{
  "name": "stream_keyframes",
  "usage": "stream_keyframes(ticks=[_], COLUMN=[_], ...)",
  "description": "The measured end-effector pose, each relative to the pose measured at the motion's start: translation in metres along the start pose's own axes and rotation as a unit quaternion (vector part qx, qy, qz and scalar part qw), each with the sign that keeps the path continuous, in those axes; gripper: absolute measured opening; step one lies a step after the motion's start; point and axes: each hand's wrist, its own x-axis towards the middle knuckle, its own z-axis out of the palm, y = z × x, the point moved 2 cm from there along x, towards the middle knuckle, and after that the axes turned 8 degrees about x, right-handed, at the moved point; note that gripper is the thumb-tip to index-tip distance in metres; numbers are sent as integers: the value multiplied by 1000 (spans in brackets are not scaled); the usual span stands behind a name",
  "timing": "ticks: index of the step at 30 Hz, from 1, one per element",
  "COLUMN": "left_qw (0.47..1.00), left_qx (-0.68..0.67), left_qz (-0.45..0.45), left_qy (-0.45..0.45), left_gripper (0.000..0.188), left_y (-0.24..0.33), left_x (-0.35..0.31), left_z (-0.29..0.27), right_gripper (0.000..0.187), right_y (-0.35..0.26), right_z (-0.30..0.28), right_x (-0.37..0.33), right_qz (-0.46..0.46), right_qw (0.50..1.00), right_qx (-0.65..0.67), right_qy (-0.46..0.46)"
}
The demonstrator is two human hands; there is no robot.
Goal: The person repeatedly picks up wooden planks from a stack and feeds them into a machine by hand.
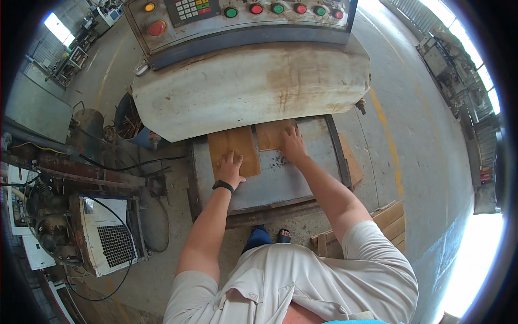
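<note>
Two flat wooden boards lie side by side on a grey metal machine bed [283,186], with their far ends under the machine's white, rust-stained hood [216,94]. My left hand [230,171] rests on the near part of the left board [233,141], fingers spread and palm down. On the right board [268,137], which reaches less far toward me, lies my right hand [293,146] with its fingers stretched out along the right side. A narrow dark gap separates the boards. Small dark crumbs [278,161] are scattered on the metal near my right hand.
Above the hood is a control panel [199,35] with a keypad and several coloured buttons. A bucket of wood scraps [141,135] stands left of the hood. Black cables and a grilled machine [110,232] are at left. Wooden planks [389,222] lie on the floor at right.
</note>
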Motion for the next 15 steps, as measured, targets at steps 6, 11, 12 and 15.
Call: stream_keyframes(ticks=[6,11,12,15], left_qw=[1000,1000,1000,1000], left_qx=[-8,-1,-7,-13], left_qz=[-3,13,10,1], left_qy=[-13,-27,-4,25], left_gripper=[92,92,92,91], left_y=[-6,2,-3,-17], left_x=[18,42,45,52], left_z=[-18,-24,-21,-14], right_gripper=[34,34,34,36], right_y=[-11,20,16,6], right_z=[11,13,13,17], right_x=[-1,12,13,7], right_qz=[-13,-54,-71,27], right_qw=[1000,998,997,993], right_qx=[-15,-23,8,85], right_qy=[7,34,36,82])
